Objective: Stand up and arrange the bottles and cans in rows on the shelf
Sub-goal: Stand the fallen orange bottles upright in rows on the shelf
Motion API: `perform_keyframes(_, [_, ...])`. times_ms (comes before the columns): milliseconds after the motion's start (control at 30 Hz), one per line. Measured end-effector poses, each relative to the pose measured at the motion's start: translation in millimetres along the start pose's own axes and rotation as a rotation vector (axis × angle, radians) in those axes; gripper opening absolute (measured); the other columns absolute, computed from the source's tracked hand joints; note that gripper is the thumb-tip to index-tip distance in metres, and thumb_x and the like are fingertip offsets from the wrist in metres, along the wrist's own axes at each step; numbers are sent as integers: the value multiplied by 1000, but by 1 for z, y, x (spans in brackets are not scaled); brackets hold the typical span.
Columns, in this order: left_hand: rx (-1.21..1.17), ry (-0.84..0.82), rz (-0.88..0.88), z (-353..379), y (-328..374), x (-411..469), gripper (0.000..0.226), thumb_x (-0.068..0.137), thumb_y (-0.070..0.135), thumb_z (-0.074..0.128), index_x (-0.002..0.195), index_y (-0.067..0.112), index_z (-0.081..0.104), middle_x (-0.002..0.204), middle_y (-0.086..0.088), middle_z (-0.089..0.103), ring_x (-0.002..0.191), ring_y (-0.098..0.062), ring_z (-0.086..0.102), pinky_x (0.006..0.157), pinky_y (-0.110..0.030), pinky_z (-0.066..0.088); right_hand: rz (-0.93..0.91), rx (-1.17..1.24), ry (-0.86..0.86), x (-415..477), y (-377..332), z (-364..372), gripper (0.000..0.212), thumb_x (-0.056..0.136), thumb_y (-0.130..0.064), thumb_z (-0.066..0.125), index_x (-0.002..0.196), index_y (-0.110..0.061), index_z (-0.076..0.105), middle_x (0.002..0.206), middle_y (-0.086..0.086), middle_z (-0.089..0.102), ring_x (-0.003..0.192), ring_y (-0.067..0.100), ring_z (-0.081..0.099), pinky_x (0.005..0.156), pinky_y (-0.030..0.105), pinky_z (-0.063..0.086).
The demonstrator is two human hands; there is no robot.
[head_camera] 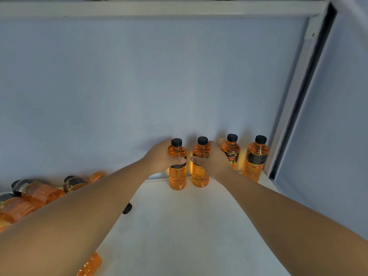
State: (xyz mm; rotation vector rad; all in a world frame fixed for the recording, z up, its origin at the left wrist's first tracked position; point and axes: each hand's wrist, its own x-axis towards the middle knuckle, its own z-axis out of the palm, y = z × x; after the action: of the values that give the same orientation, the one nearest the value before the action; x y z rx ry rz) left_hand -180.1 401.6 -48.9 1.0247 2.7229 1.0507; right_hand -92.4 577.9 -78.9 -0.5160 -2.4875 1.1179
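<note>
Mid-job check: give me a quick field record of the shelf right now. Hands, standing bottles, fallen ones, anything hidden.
left hand: wrapped around the left bottle, upright
right hand: wrapped around the second bottle, upright
standing row: four orange bottles with black caps along the back wall, including the third bottle and the corner bottle
lying bottles: several on their sides at the left of the shelf
near edge: one more lying bottle, partly under the left forearm
cans: none visible
</note>
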Motion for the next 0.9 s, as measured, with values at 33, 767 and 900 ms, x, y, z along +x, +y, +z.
perform_keyframes(33, [8,-16,3,-1,2,-2,33,79,36,81,103,21,64,94,-1,69,90,-18,65,81,-31,52,15,5,-9,-1,-1,0,69,82,-40,81,137,-27,42,112,-11,60,107,23,64,70,25,46])
perform_keyframes(767, [130,99,-488,-67,-69,-153,20,86,35,74,84,19,62,85,3,64,73,-14,62,61,-18,47,-196,-60,-271,-95,1,67,37,92,-48,67,116,-21,57,111,-3,61,93,14,58,72,25,46])
perform_keyframes(900, [203,62,-556,-88,-86,-195,34,90,41,67,92,7,70,85,-7,69,86,-24,67,74,-35,49,-157,-59,-366,-111,-15,99,54,90,-54,66,132,-22,54,125,-1,62,106,16,61,81,26,48])
